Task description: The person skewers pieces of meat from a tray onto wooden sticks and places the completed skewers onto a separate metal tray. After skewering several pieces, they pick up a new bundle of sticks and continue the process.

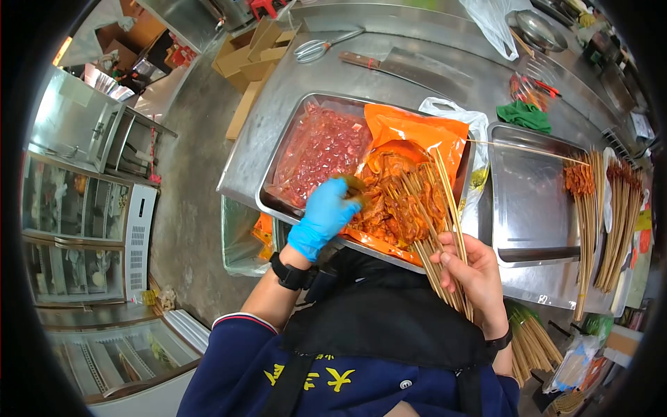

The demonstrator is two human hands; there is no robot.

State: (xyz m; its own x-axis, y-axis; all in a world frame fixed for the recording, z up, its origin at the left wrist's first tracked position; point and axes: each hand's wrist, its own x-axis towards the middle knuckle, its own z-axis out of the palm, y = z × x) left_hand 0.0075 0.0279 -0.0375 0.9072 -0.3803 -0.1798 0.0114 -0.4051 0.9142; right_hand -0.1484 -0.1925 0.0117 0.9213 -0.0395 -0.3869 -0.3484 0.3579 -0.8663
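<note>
My left hand (324, 214), in a blue glove with sauce-stained fingertips, is closed at the edge of the orange-red marinated meat (389, 187), gripping some of it; the fingertips are partly hidden. The meat lies on an opened orange bag (418, 126) in a metal tray (269, 186). My bare right hand (472, 272) is closed around a bundle of bamboo skewers (453, 208), some of which lie across the meat. Left of the meat, the same tray holds a clear bag of dark red diced meat (323, 146).
A second metal tray (531, 194) stands to the right, with loaded skewers (580, 179) along its right side and more beyond. A cleaver (417, 73) and scissors (321, 48) lie at the back, near a green cloth (524, 115). A lined bin (243, 240) stands below the table's left edge.
</note>
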